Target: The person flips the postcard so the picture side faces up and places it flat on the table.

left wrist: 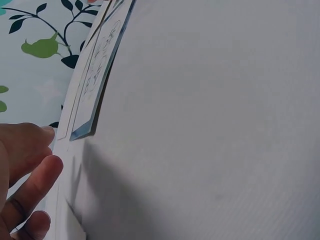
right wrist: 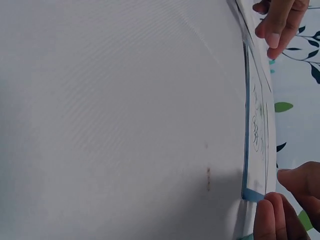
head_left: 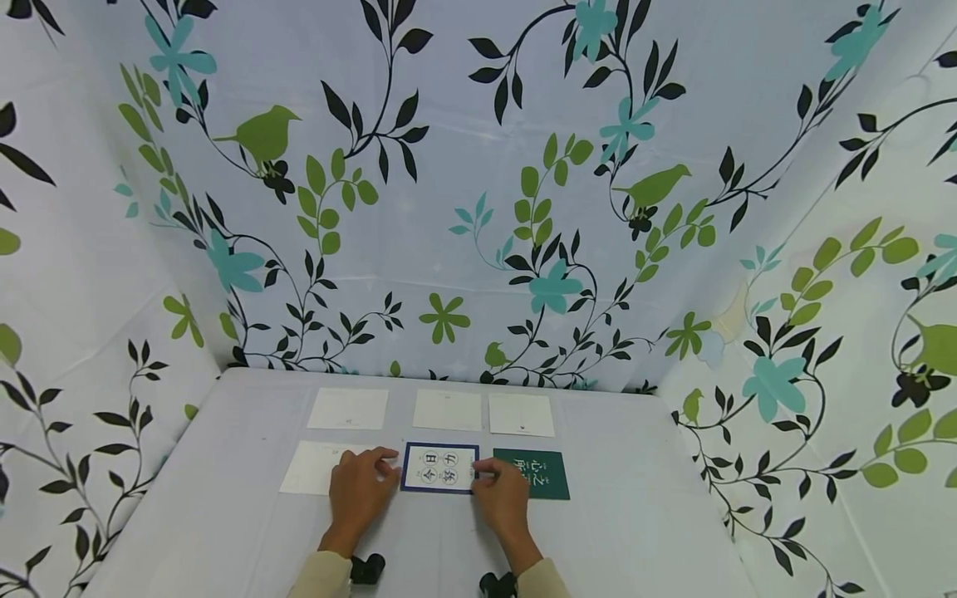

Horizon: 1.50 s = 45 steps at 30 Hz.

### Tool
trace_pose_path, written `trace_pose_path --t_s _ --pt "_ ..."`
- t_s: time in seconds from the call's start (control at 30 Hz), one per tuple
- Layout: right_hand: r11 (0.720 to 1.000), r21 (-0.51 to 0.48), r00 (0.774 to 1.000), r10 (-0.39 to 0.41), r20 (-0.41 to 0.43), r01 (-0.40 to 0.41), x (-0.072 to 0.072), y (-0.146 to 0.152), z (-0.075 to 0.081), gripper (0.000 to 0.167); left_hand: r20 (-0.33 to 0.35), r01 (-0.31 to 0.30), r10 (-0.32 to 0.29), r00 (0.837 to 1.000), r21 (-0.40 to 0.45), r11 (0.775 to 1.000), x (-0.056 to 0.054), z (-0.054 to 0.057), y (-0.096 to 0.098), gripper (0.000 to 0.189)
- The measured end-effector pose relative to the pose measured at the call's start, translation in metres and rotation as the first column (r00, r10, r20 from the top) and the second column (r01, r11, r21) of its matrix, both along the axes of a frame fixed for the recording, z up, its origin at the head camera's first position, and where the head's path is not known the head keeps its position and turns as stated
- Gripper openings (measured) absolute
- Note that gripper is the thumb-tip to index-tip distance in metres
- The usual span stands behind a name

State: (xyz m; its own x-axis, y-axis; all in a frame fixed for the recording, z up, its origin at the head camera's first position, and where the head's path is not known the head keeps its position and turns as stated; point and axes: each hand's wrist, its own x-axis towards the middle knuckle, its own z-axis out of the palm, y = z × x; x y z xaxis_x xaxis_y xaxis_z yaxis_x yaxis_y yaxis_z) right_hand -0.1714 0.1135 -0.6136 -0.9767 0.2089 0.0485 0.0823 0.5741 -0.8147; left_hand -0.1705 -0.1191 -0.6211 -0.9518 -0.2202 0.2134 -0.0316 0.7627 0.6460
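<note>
A white card with a dark blue border and circled characters (head_left: 439,468) lies flat in the middle of the front row. My right hand (head_left: 503,497) is at its right edge, fingertips at the border, thumb and fingers apart in the right wrist view. Beside the card's left edge is my left hand (head_left: 360,492), its fingers loosely bent and holding nothing. In the left wrist view, a gap separates those fingers from the bordered card (left wrist: 100,75). Under the left hand lies part of a blank white card (head_left: 305,469). A dark green card with white characters (head_left: 549,476) is partly behind the right hand.
Three pale cards form the back row: a left one (head_left: 348,409), a middle one (head_left: 447,411) and a right one (head_left: 521,414). All lie on a white table (head_left: 224,498). Patterned cloth (head_left: 419,208) hangs behind and on both sides.
</note>
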Motion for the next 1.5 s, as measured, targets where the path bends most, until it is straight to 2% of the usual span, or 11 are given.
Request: trace_pose_path --t_s 0.23,0.47,0.6,1.07,1.37,1.5 --pt "0.998 -0.061 1.000 0.014 0.016 -0.013 -0.003 -0.012 0.005 0.021 -0.021 -0.019 0.019 1.000 0.005 1.000 0.001 0.005 -0.016 0.028" --pt "0.997 -0.065 0.999 0.052 0.012 -0.051 -0.005 -0.025 0.011 0.020 -0.057 -0.040 0.040 0.998 -0.002 0.999 0.003 0.005 -0.034 0.027" --pt "0.995 -0.083 0.999 0.054 0.001 -0.054 -0.005 -0.033 0.014 0.020 -0.053 -0.046 0.046 0.998 0.000 0.999 0.004 0.007 -0.045 0.029" --pt "0.992 -0.107 0.997 0.071 0.016 -0.069 -0.002 -0.061 0.010 0.021 -0.071 -0.084 0.083 0.994 -0.010 0.996 0.012 0.017 -0.086 0.033" --pt "0.977 -0.176 0.992 0.125 0.007 -0.121 -0.002 -0.081 0.008 0.022 -0.066 -0.098 0.095 0.993 -0.046 0.994 0.010 0.016 -0.106 0.035" --pt "0.971 -0.198 0.990 0.141 0.012 -0.136 0.000 -0.091 0.008 0.024 -0.086 -0.102 0.097 0.992 -0.062 0.993 0.011 0.015 -0.115 0.035"
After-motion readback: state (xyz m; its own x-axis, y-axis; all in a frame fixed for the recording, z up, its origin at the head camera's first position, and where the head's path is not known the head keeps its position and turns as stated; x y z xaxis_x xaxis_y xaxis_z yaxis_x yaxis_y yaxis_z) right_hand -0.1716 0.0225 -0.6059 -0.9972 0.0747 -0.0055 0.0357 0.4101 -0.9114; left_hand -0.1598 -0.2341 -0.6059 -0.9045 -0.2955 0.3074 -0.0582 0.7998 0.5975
